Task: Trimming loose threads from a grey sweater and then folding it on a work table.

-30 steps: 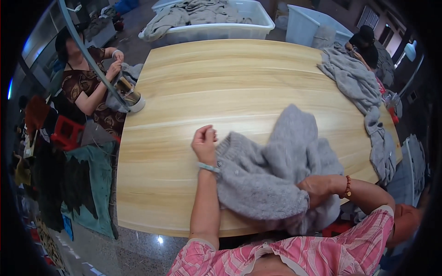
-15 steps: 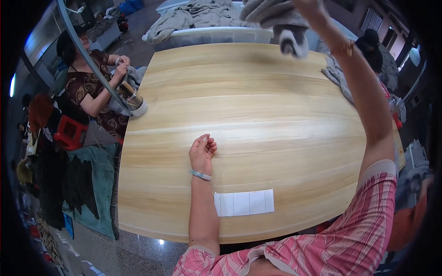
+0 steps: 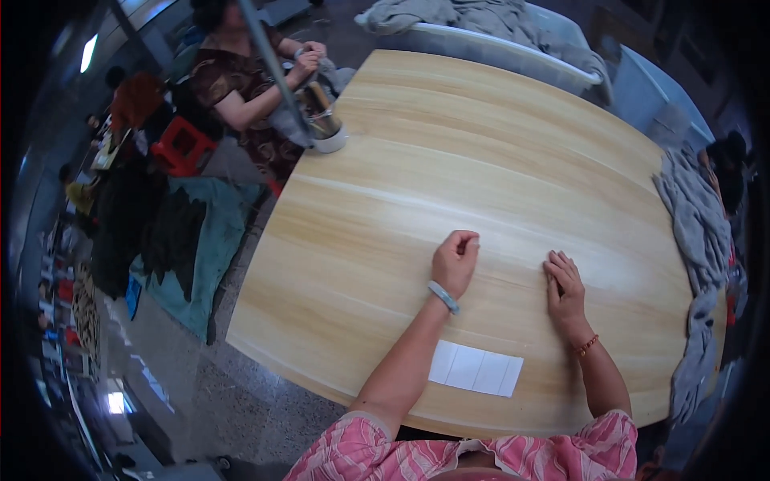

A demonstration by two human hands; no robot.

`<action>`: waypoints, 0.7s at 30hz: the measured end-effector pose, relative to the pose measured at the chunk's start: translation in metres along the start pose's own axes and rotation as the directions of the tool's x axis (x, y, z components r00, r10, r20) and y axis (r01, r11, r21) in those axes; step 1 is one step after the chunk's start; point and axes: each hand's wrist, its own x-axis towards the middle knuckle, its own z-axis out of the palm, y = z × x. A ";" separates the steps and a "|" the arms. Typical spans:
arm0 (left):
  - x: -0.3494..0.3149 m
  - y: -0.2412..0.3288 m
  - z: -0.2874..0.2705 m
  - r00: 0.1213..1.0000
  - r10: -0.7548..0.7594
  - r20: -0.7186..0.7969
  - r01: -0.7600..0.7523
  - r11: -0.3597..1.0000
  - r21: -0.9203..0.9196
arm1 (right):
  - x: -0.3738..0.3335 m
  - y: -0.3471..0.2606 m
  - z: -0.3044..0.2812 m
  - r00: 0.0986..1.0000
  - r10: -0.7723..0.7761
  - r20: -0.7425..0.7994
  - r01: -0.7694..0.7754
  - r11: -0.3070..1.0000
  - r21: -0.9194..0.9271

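Note:
Over the middle of the wooden table [image 3: 417, 184], my left hand [image 3: 455, 263] is closed, its fingers curled in against the thumb. Whatever it may hold is hidden. A pale bangle circles that wrist. My right hand [image 3: 566, 287] rests to the right of it, fingers stretched out on the tabletop with nothing in them. A white paper strip [image 3: 476, 369] marked off by lines lies on the table near my body, between my forearms. Grey knitted cloth [image 3: 696, 224] lies along the table's right edge, apart from both hands.
Beyond the table's far edge stands a pale plastic tub [image 3: 497, 52] heaped with grey garments [image 3: 481, 16]. A co-worker [image 3: 241, 88] handles grey cloth at the far left corner, beside a round container [image 3: 330, 141] and a metal pole [image 3: 277, 68]. A red stool [image 3: 180, 146] is behind.
My right hand has let go of the grey garment it held up at the far side and come down onto the table. My left fingers have curled tighter. The view has turned.

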 end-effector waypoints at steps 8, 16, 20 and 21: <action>-0.015 0.003 0.004 0.998 0.029 0.060 -0.034 0.996 0.086 | -0.022 -0.007 -0.015 0.968 0.091 0.235 -0.035 0.972 -0.230; 0.018 -0.004 0.005 0.999 0.032 0.029 -0.033 0.998 0.047 | 0.022 0.003 0.017 0.972 0.028 0.232 0.015 0.983 -0.183; 0.013 -0.007 0.003 0.998 -0.003 0.070 0.000 0.999 0.053 | 0.036 -0.007 0.007 0.982 -0.023 -0.185 -0.003 0.991 -0.137; 0.015 -0.004 0.003 0.997 0.016 0.081 -0.020 0.999 0.038 | 0.044 -0.014 0.006 0.971 -0.044 -0.235 0.006 0.987 -0.162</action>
